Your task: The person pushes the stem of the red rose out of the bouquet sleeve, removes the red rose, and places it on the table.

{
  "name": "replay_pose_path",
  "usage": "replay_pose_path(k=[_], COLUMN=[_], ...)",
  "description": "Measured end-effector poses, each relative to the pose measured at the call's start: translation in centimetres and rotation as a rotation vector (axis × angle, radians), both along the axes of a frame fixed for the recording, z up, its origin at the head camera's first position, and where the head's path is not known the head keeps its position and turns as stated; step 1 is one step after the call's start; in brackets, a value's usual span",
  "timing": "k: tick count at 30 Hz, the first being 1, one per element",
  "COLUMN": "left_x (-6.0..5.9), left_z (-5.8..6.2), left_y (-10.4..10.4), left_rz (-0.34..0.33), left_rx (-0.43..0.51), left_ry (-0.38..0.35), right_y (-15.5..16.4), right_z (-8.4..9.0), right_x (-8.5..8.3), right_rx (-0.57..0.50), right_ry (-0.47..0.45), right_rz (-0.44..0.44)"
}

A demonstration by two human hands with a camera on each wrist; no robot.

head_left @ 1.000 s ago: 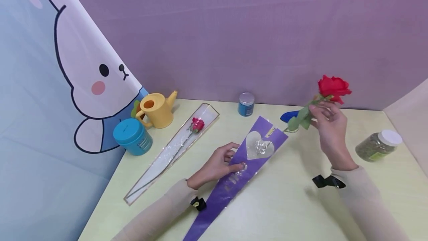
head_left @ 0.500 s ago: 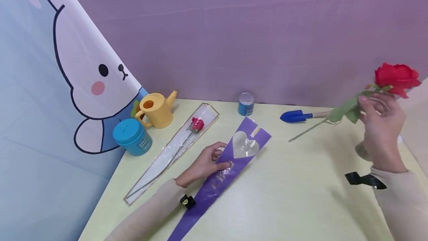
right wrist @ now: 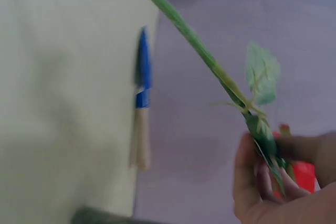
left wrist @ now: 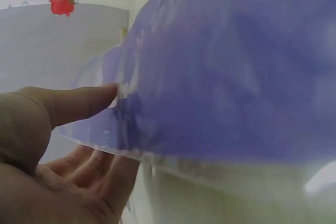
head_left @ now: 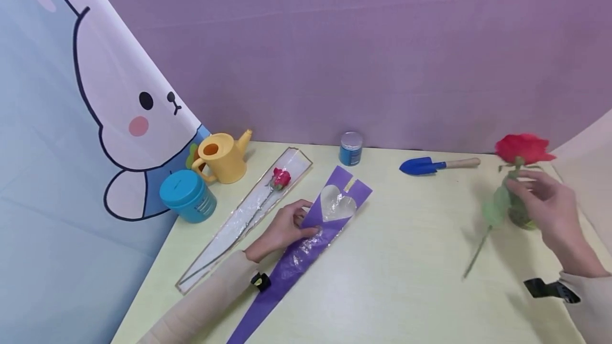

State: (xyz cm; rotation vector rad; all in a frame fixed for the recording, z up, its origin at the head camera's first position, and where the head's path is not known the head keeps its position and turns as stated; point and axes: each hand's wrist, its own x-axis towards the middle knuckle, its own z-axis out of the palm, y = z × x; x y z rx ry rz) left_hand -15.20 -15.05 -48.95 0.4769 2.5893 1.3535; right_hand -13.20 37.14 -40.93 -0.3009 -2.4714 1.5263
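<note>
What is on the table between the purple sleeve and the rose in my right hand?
Nothing: in the head view the table is bare between the purple sleeve and the red rose. The blue trowel lies farther back.

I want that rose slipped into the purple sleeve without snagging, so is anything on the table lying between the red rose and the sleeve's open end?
Nothing visible does. The red rose is held by the right hand at the table's right side; the yellow-green tabletop between it and the purple sleeve is bare. The blue trowel lies farther back, off that line.

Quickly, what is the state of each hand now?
Left hand: pinches the purple flower sleeve.
Right hand: holds the red rose by its stem.
</note>
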Motion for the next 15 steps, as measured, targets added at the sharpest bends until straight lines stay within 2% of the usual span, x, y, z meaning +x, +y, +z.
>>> replay_pose_path(k=[5,11,15], left_x=[-0.3,-0.3,-0.5], left_z=[-0.2,0.0,0.3], left_y=[-0.2,-0.3,-0.4], left_rz=[0.045,0.095,0.119], left_rx=[-0.068,-0.143,-0.196], left_ry=[0.046,0.052,0.048], right_y=[0.5,0.5,0.6], right_z=[-2.5,-5.0,-6.2], right_x=[0.8,1.4,1.5], right_rx=[0.061,0.263,0.352], right_ry=[-0.055,-0.119,-0.156], right_rz=[0.191,0.221,0.23])
